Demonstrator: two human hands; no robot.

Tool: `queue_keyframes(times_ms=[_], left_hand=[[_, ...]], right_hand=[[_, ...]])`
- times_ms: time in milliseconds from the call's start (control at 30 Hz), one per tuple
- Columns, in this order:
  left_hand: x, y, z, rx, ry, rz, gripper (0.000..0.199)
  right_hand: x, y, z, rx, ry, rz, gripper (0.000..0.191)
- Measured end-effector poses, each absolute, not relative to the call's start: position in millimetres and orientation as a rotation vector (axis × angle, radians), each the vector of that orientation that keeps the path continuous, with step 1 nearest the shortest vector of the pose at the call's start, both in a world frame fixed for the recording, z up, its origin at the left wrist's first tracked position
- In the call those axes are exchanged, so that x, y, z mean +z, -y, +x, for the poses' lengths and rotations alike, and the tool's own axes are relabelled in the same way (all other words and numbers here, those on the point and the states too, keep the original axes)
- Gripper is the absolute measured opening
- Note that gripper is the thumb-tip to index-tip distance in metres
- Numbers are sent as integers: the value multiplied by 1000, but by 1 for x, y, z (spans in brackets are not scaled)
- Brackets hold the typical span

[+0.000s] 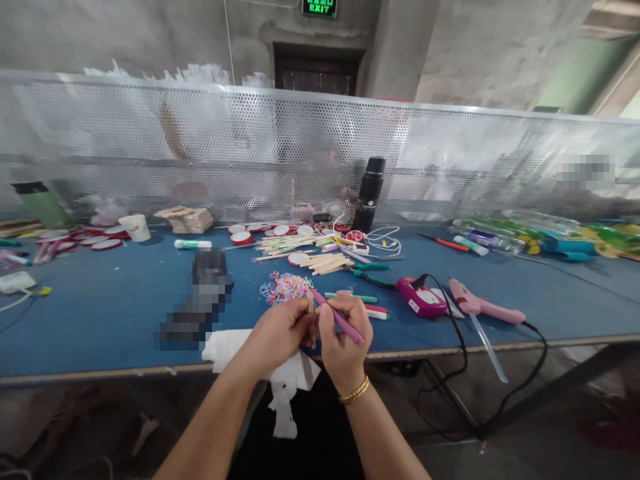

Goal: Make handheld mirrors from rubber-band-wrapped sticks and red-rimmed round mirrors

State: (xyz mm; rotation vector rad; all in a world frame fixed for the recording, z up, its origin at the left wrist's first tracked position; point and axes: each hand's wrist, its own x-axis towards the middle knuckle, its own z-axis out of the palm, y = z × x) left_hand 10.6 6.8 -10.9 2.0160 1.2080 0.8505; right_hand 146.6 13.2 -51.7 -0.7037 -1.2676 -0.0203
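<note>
right hand [345, 337]: fingers clenched round a pink marker [341, 321] at the near worktop [100, 313] edge | left hand [280, 330]: fingers pinch a wooden stick [311, 303], touching the marker tip | beyond: rubber bands [286, 287], glue gun [477, 305], black flask [369, 195]

Blue table [100, 313], pink marker [343, 321], multicoloured rubber bands [285, 287], black bottle [369, 195]

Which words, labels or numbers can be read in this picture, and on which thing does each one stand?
"EXIT": green lit sign above the dark doorway; the line above that word is too blurred to read.
Black bottle: a small pale mark, too small to read.
Magenta device: a white label, unreadable.
Pink marker in the right hand: no print visible.
</note>
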Motion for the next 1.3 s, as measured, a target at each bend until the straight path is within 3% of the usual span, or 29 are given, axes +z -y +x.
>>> queue_keyframes(times_ms=[1300], left_hand=[[-12,-6,10,851,-1242,2050,29]], right_hand=[[-54,-13,147,5,1251,-710,5]])
